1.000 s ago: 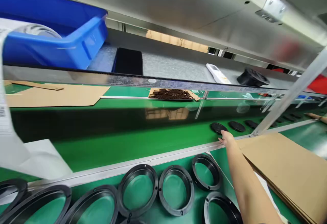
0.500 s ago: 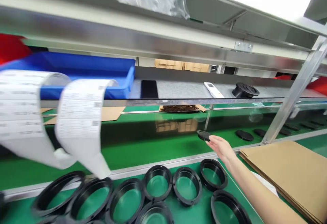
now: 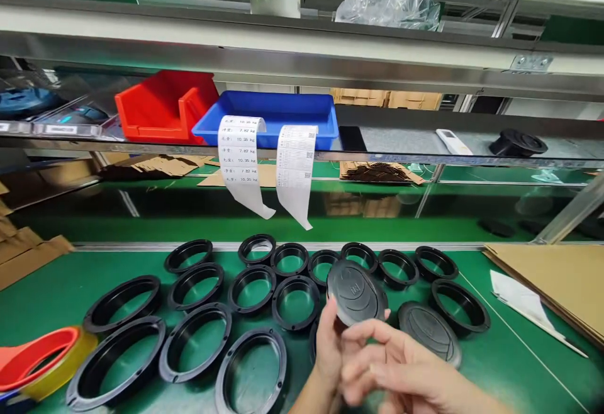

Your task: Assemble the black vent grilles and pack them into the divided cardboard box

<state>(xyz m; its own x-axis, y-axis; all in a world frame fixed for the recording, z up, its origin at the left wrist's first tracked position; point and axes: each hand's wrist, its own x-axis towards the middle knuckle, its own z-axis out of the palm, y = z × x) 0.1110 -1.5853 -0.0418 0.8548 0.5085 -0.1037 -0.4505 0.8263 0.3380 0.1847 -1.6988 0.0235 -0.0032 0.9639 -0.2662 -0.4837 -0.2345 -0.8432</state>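
A round black disc-shaped cover [image 3: 356, 293], with curved grooves and a small raised mark on its face, is tilted up above the green bench. My left hand [image 3: 327, 341] grips it by its lower left edge. Just below the cover is my right hand [image 3: 391, 363], its fingers loosely bent and apart, with nothing visible in them; whether a fingertip touches the cover I cannot tell. A second cover [image 3: 429, 333] lies on the bench to the right. Around them stand several black flanged rings [image 3: 296, 302], some partly hidden behind the hands.
A tape dispenser [image 3: 44, 363] lies at front left. Flat cardboard [image 3: 552, 275] and a white paper [image 3: 523, 297] are at right. On the shelf sit a red bin [image 3: 165, 109], a blue tray [image 3: 268, 109] with hanging label strips [image 3: 295, 168], and a white remote [image 3: 453, 142].
My right hand has come back from the far right of the bench toward the middle. The cover is now in my left hand, which has come into view. The camera has turned left.
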